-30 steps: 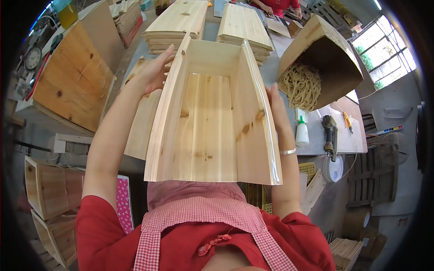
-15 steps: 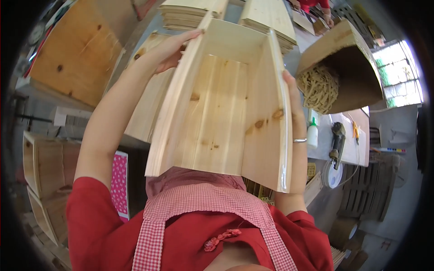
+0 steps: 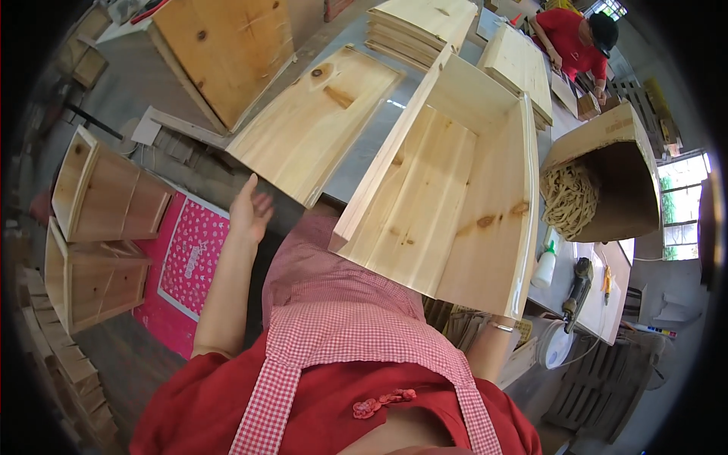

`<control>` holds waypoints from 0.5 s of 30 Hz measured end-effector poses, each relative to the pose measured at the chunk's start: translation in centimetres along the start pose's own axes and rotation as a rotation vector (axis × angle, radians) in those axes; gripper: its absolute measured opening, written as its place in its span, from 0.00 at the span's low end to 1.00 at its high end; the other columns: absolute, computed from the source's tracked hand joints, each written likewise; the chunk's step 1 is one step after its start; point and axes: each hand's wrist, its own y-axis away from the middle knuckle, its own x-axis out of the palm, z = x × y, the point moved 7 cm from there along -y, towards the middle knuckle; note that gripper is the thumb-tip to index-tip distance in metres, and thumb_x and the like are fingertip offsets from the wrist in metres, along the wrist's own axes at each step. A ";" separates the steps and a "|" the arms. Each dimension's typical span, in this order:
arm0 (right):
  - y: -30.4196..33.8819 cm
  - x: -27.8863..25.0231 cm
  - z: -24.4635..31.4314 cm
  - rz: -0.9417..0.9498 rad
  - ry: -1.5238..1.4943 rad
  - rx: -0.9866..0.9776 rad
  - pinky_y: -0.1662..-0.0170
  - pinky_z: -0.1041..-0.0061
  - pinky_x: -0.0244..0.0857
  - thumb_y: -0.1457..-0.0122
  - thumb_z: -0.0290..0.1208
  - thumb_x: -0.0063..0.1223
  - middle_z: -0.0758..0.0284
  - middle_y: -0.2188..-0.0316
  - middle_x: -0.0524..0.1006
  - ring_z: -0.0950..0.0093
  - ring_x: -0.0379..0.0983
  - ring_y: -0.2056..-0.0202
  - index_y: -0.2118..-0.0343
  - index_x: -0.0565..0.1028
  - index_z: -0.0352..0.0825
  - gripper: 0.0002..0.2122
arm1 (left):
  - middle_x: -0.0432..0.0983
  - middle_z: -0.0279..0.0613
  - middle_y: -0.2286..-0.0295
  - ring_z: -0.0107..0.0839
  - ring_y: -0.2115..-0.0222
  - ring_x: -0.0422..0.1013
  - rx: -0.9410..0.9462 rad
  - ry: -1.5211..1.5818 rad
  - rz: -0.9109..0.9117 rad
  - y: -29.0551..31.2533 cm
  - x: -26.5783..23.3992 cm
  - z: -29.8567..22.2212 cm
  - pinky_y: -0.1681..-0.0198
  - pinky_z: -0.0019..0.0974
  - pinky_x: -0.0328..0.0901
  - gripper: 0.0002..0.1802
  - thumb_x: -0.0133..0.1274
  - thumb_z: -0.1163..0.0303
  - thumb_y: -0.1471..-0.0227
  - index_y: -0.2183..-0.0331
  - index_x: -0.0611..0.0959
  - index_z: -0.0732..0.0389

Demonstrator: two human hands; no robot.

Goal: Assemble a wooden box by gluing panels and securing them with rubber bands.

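Note:
An open wooden box [image 3: 432,205] of pale knotty pine rests tilted at the table's near edge, in front of my body. Its hollow faces up and its near end has no wall. A shiny strip, perhaps wet glue, runs along the rim of its right side. My left hand [image 3: 250,212] is off the box, down at the left, with fingers apart and nothing in them. It is nearest the corner of a flat pine board [image 3: 311,121] on the table. My right forearm [image 3: 493,345], with a bracelet, reaches behind the box's right side, which hides the fingers.
Stacked boards [image 3: 417,30] lie at the back. On the right are a cardboard box [image 3: 637,152] with rubber bands [image 3: 569,201], a glue bottle [image 3: 544,265] and a power tool [image 3: 578,288]. Finished-looking wooden boxes [image 3: 114,197] stand left. A co-worker [image 3: 572,42] works at far right.
My left hand has let go of the box's left side and moved down and left, opening. The view has swung left, and the box now sits lower at the table's edge.

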 end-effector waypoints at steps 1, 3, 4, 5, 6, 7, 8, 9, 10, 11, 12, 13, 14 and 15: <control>-0.2 0.4 -0.2 -0.016 0.017 -0.006 0.60 0.80 0.70 0.29 0.49 0.35 0.63 0.62 0.80 0.77 0.77 0.63 0.52 0.75 0.25 0.26 | 0.74 0.43 0.56 0.34 0.55 0.71 -0.330 0.242 0.042 1.4 0.4 2.2 0.49 0.40 0.65 0.25 0.60 0.56 0.46 0.52 0.76 0.62; 10.9 -7.7 -0.2 -0.048 0.077 -0.038 0.60 0.80 0.70 0.29 0.48 0.35 0.63 0.62 0.80 0.77 0.77 0.64 0.53 0.75 0.25 0.26 | 0.72 0.46 0.53 0.37 0.51 0.69 -0.318 0.320 0.104 0.9 0.7 1.6 0.46 0.43 0.64 0.30 0.60 0.55 0.47 0.49 0.73 0.63; 11.8 -8.9 0.7 -0.107 0.105 -0.056 0.60 0.80 0.70 0.29 0.47 0.35 0.62 0.63 0.81 0.77 0.77 0.64 0.53 0.75 0.25 0.25 | 0.71 0.49 0.50 0.39 0.46 0.67 -0.320 0.345 0.201 0.8 2.6 1.4 0.43 0.46 0.63 0.34 0.60 0.53 0.47 0.46 0.70 0.63; 12.2 -9.5 1.4 -0.121 0.111 -0.068 0.60 0.80 0.70 0.29 0.47 0.35 0.62 0.63 0.81 0.77 0.77 0.64 0.53 0.75 0.25 0.25 | 0.71 0.49 0.50 0.39 0.46 0.67 -0.326 0.346 0.219 0.9 3.8 1.2 0.43 0.46 0.63 0.34 0.60 0.53 0.47 0.46 0.70 0.63; 12.7 -9.9 2.2 -0.171 0.152 -0.090 0.60 0.79 0.70 0.29 0.45 0.37 0.62 0.63 0.81 0.76 0.77 0.64 0.54 0.75 0.24 0.24 | 0.70 0.52 0.49 0.41 0.46 0.67 -0.224 0.378 0.263 1.1 5.0 0.0 0.42 0.47 0.62 0.34 0.60 0.56 0.47 0.45 0.70 0.65; 13.4 -10.3 2.8 -0.223 0.193 -0.107 0.61 0.78 0.71 0.29 0.43 0.38 0.61 0.63 0.81 0.76 0.78 0.65 0.55 0.76 0.24 0.23 | 0.70 0.54 0.49 0.43 0.46 0.67 -0.124 0.407 0.305 1.3 6.1 -1.4 0.42 0.48 0.62 0.33 0.60 0.59 0.47 0.45 0.69 0.66; 13.8 -10.4 3.4 -0.236 0.196 -0.114 0.61 0.78 0.71 0.29 0.43 0.38 0.61 0.63 0.81 0.76 0.78 0.65 0.55 0.76 0.24 0.23 | 0.70 0.54 0.49 0.43 0.46 0.67 -0.129 0.406 0.319 1.3 7.3 -2.4 0.42 0.48 0.62 0.33 0.60 0.59 0.47 0.45 0.69 0.66; 14.3 -10.4 4.3 -0.257 0.185 -0.151 0.61 0.78 0.71 0.29 0.42 0.40 0.61 0.64 0.81 0.75 0.78 0.65 0.55 0.76 0.24 0.22 | 0.70 0.54 0.50 0.44 0.47 0.67 -0.048 0.402 0.400 1.9 8.7 -4.5 0.42 0.48 0.63 0.33 0.60 0.64 0.48 0.46 0.68 0.68; 15.0 -10.6 5.3 -0.279 0.176 -0.189 0.61 0.77 0.71 0.29 0.41 0.41 0.61 0.64 0.81 0.75 0.79 0.66 0.55 0.76 0.25 0.21 | 0.69 0.53 0.50 0.45 0.47 0.67 0.032 0.398 0.481 2.5 10.0 -6.4 0.43 0.49 0.63 0.32 0.60 0.68 0.50 0.46 0.68 0.69; 15.2 -10.5 6.3 -0.283 0.188 -0.190 0.61 0.77 0.72 0.29 0.40 0.42 0.61 0.64 0.81 0.75 0.79 0.67 0.55 0.76 0.25 0.19 | 0.69 0.53 0.50 0.45 0.47 0.67 0.037 0.406 0.481 2.6 10.6 -7.7 0.43 0.49 0.63 0.32 0.60 0.68 0.50 0.46 0.68 0.69; 15.6 -10.1 7.6 -0.281 0.189 -0.199 0.61 0.77 0.72 0.29 0.40 0.42 0.61 0.64 0.81 0.75 0.79 0.67 0.55 0.76 0.25 0.19 | 0.71 0.53 0.52 0.45 0.50 0.69 0.068 0.404 0.488 2.7 11.4 -9.1 0.45 0.49 0.65 0.30 0.59 0.72 0.51 0.48 0.70 0.70; 16.1 -9.5 9.6 -0.292 0.261 -0.274 0.61 0.78 0.72 0.29 0.39 0.42 0.61 0.63 0.81 0.75 0.79 0.67 0.55 0.76 0.26 0.19 | 0.72 0.52 0.53 0.46 0.53 0.72 0.099 0.401 0.500 3.0 12.0 -10.3 0.46 0.48 0.66 0.27 0.58 0.75 0.52 0.49 0.71 0.71; 16.7 -8.6 11.5 -0.301 0.332 -0.349 0.61 0.78 0.72 0.29 0.38 0.41 0.61 0.63 0.81 0.75 0.79 0.66 0.55 0.76 0.26 0.18 | 0.72 0.52 0.53 0.46 0.53 0.72 0.103 0.408 0.507 3.7 12.0 -11.0 0.46 0.48 0.66 0.27 0.58 0.75 0.52 0.49 0.71 0.71; 17.4 -7.9 13.4 -0.321 0.335 -0.403 0.61 0.80 0.71 0.30 0.35 0.43 0.62 0.63 0.81 0.77 0.78 0.67 0.54 0.76 0.26 0.16 | 0.74 0.52 0.55 0.45 0.55 0.73 0.120 0.362 0.472 4.3 12.1 -11.6 0.49 0.47 0.68 0.26 0.57 0.77 0.53 0.51 0.72 0.72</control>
